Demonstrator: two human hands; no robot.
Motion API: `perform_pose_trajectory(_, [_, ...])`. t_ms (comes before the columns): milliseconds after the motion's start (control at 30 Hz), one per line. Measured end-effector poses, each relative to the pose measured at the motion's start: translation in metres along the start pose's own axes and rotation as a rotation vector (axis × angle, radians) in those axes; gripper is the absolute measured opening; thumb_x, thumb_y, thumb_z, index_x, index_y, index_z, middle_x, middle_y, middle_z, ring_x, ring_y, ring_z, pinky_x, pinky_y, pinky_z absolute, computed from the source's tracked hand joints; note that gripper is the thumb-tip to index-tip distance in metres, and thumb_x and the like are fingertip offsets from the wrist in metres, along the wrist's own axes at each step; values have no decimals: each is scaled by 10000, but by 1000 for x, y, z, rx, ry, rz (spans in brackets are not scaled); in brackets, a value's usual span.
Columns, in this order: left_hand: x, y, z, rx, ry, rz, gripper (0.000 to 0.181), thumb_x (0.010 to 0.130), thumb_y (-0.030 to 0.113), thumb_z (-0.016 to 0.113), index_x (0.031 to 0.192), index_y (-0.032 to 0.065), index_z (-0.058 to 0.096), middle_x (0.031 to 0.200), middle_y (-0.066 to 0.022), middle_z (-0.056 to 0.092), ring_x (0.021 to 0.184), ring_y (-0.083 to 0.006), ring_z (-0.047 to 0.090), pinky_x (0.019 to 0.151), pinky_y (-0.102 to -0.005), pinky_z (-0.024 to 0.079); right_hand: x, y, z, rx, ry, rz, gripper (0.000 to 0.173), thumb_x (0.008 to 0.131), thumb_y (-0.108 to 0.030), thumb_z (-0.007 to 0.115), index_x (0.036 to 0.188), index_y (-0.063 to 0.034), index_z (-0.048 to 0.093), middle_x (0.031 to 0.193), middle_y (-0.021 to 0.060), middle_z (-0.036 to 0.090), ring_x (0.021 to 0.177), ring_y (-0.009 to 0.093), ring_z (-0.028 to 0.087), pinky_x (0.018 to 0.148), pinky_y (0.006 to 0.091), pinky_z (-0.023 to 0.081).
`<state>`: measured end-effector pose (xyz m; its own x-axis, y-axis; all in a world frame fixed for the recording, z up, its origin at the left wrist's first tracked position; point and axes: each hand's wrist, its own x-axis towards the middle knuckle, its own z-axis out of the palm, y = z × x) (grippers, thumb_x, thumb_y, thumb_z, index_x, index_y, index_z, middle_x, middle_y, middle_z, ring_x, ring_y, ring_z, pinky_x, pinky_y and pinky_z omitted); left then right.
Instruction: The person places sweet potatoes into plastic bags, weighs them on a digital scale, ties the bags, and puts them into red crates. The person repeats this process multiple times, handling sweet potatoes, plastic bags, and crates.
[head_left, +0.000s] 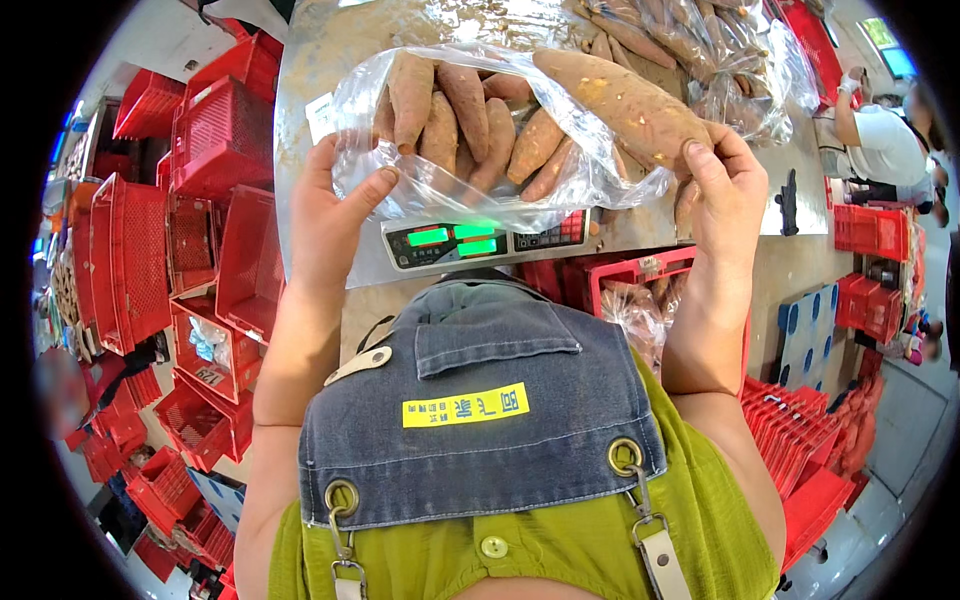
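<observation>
A clear plastic bag (465, 196) of sweet potatoes (491, 146) lies on a digital scale (450, 244) with lit green displays. My left hand (337, 195) grips the bag's left edge between thumb and fingers. At the bag's right side, my right hand (720, 169) pinches the end of a large sweet potato (615, 101), which slants over the bag's opening. Whether the right fingers also hold the plastic, I cannot tell. The scale's platform is hidden beneath the bag.
More bagged sweet potatoes (690, 37) lie on the metal table (802, 202) at the back right, near a black object (787, 202). A red crate (645, 262) holding bagged produce stands below the table edge. Red crates (135, 262) are stacked at left. Other people are at far right.
</observation>
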<state>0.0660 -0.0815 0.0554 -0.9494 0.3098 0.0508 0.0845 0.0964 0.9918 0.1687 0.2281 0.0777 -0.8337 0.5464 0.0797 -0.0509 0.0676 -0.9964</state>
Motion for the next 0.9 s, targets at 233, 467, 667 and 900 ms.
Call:
perform_pose_trajectory(233, [1, 4, 2, 0, 42, 12, 376, 740, 91, 689, 1075, -8, 549, 961, -52, 599, 881, -110, 538, 796, -242, 417, -10, 4, 12, -120, -26, 8, 271, 751, -56, 665, 987, 54, 588, 865, 60, 632, 762, 95, 575, 679, 218, 462])
perform_pose_trajectory(467, [1, 3, 1, -25, 38, 20, 377, 739, 96, 690, 1074, -6, 552, 961, -50, 598, 878, -109, 537, 796, -238, 415, -13, 8, 18, -137, -61, 58, 265, 743, -80, 679, 961, 47, 599, 835, 58, 636, 741, 87, 573, 649, 225, 471])
perform_pose_trajectory(667, [2, -2, 1, -44, -18, -16, 379, 756, -9, 640, 1121, 1, 536, 1063, -44, 561, 968, -105, 511, 856, -234, 382, -14, 27, 51, -820, 25, -381, 351, 650, -214, 713, 895, 16, 613, 789, 174, 621, 730, 286, 618, 673, 344, 490])
perform_pose_trajectory(900, [0, -13, -3, 129, -68, 42, 208, 800, 48, 607, 996, 2, 554, 880, -31, 575, 793, -88, 513, 734, -213, 399, -15, 78, 83, -815, -298, -346, 398, 678, -220, 723, 950, -9, 524, 786, 154, 574, 725, 326, 585, 642, 383, 471])
